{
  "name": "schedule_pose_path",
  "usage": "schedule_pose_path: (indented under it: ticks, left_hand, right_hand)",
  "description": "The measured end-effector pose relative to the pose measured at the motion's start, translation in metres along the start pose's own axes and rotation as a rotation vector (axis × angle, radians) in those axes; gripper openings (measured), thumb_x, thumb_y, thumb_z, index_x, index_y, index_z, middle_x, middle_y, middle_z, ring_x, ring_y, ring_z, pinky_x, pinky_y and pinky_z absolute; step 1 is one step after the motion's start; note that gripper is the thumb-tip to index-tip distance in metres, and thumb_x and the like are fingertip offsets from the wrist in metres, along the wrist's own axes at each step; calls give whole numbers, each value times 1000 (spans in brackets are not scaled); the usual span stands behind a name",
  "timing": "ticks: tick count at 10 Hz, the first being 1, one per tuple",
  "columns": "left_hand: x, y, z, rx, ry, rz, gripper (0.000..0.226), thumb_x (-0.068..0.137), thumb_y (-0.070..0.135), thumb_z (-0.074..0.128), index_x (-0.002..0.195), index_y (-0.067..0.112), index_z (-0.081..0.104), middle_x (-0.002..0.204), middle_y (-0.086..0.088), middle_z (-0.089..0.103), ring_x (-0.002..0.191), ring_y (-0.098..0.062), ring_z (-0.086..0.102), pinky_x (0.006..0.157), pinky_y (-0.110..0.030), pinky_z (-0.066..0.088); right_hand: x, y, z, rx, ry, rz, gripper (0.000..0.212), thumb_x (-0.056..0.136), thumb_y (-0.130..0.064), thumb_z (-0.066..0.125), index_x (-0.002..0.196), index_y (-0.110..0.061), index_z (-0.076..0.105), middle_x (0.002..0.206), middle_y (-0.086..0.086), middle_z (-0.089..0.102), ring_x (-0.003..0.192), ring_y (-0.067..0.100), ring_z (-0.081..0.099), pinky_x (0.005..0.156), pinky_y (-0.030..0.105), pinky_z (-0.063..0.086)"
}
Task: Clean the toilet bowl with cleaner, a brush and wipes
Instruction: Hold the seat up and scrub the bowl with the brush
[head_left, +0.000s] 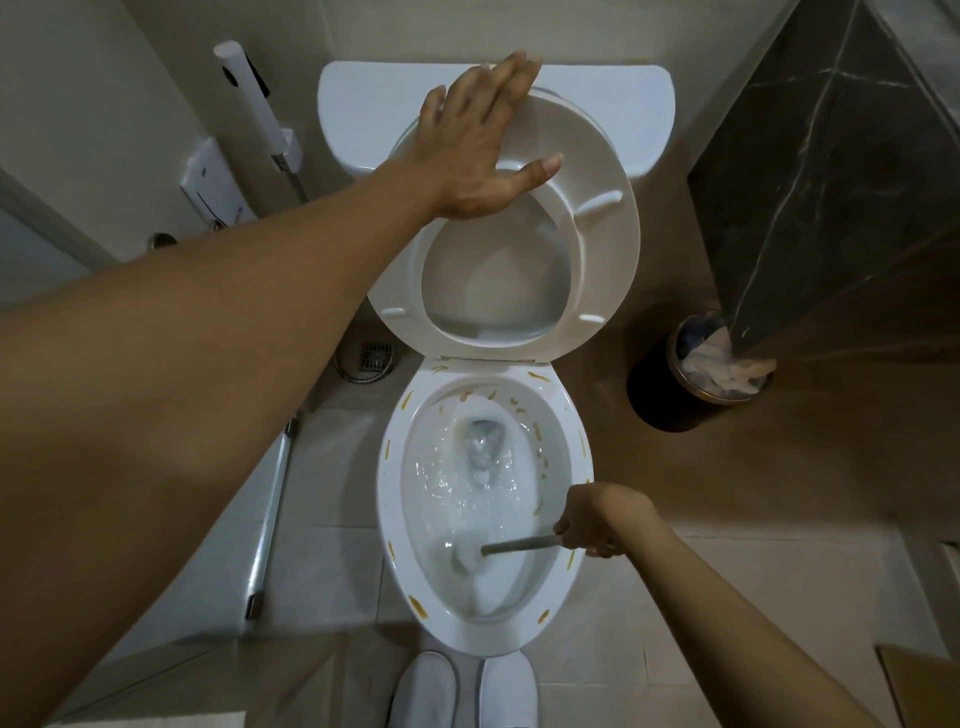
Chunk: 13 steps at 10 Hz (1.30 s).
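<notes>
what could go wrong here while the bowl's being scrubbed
The raised seat seems held up only by the flat left hand; letting go might drop it onto the brush handle. The right hand scrubs in churning water, so splashing over the rim seems likely.

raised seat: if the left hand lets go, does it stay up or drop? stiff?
Likely rigid: the raised seat looks like moulded plastic. The left hand presses flat on it, so it may not stay up unaided. It leans toward the tank, but could drop onto the bowl rim.

Raised seat (597, 218) walls bowl's (563, 415) far side, dark bin (670, 395) crowds right, near rim open.
</notes>
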<state>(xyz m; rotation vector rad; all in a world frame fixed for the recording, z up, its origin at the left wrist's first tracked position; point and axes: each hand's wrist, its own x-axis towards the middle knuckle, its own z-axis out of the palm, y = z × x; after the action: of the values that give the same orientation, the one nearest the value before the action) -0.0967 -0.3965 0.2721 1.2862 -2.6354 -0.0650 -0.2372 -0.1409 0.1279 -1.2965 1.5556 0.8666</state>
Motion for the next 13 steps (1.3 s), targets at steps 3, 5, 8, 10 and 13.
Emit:
schedule_pose_path:
  ticks: [3,5,8,10,13]
  left_hand:
    - [0,0,-1,-8,-2,0,89,84,73,22,152,22,-3,160,0,-1,146,-27,3,116,-53,7]
    - [1,0,2,-1,5,-1,90,82,75,20,152,22,-2,160,-1,-1,146,-27,3,116,-54,6]
    - [1,2,0,-7,16,-2,88,84,72,23,152,21,-1,160,-1,0,146,-28,2,116,-54,5]
    - [0,4,-1,-18,21,-13,88,83,72,22,152,22,-1,160,0,-1,146,-26,2,116,-52,4]
    - [-2,4,0,-28,21,-11,87,84,71,23,152,23,-1,160,1,-1,146,-25,1,116,-52,4]
  right_hand:
    - [10,0,18,25,125,-23,33,95,-18,47,125,-10,58,86,3,54,55,10,44,52,22,40]
    - [-2,9,8,125,54,-94,36,97,-26,50,130,-17,59,75,0,55,50,10,44,48,20,38]
    - [20,-12,13,222,218,-190,35,100,-31,44,133,-27,55,92,2,56,65,16,55,54,24,47]
    - [22,-5,-5,100,198,-142,34,98,-30,48,130,-30,59,106,3,65,73,18,56,69,28,50]
    - [29,-6,6,189,246,-179,36,100,-28,44,134,-24,54,108,8,63,76,22,61,62,27,52]
